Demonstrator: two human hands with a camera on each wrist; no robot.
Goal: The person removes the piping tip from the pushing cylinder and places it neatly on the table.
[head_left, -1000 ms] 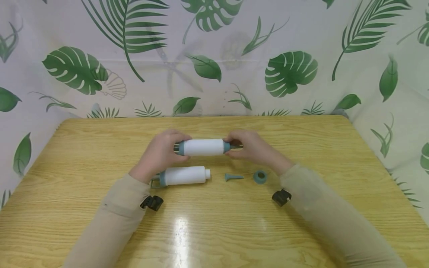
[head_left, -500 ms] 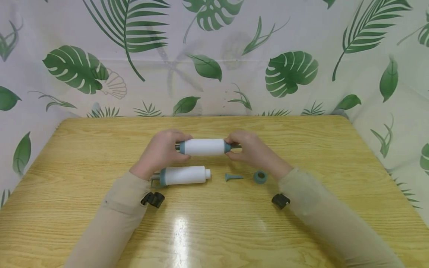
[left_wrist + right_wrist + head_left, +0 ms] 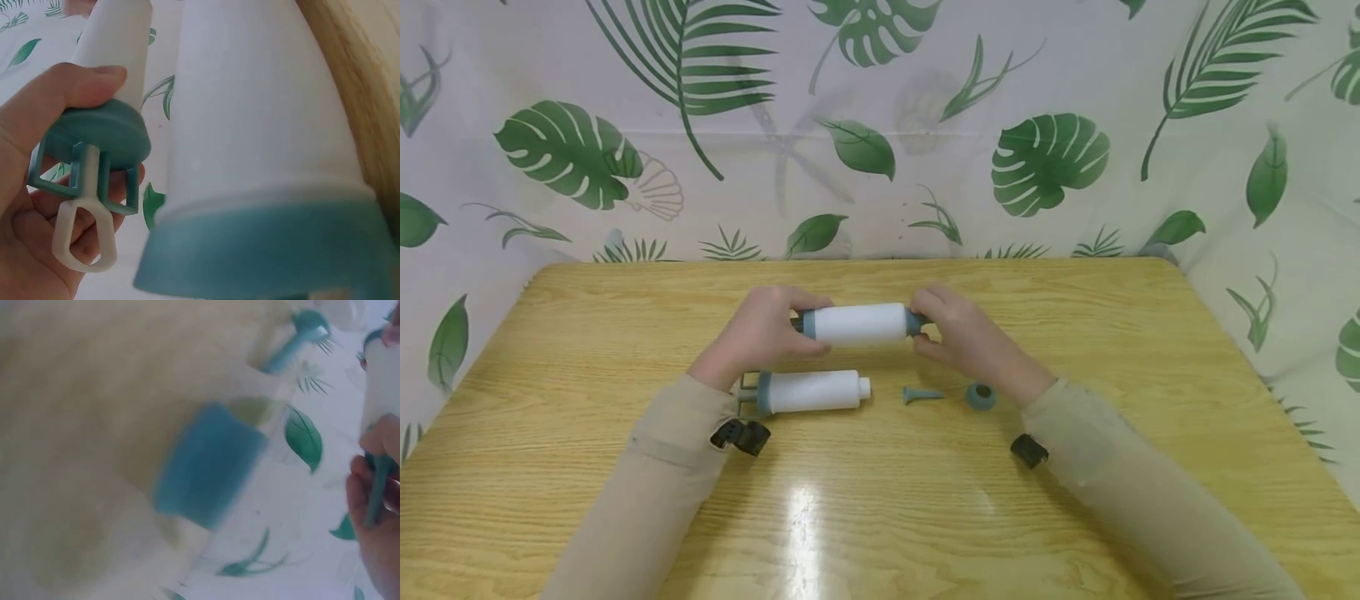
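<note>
The left hand [image 3: 767, 323] is gripping the nine o'clock end of the held white tube [image 3: 860, 323], thumb and fingers spreading about as wide as the tube; the left wrist view is showing the thumb pressing just above the teal collar [image 3: 103, 132], with a white pull ring [image 3: 61, 234] projecting below. The right hand [image 3: 958, 327] is pinching the teal tip [image 3: 914, 322] at three o'clock, fingers curling around a narrow teal stem [image 3: 377, 490]. Relative to the held tube, a second white tube [image 3: 815, 392] is lying on the wooden table [image 3: 910, 500] at seven o'clock, a loose nozzle [image 3: 921, 395] between four and five, and a ring cap [image 3: 981, 405] at four.
</note>
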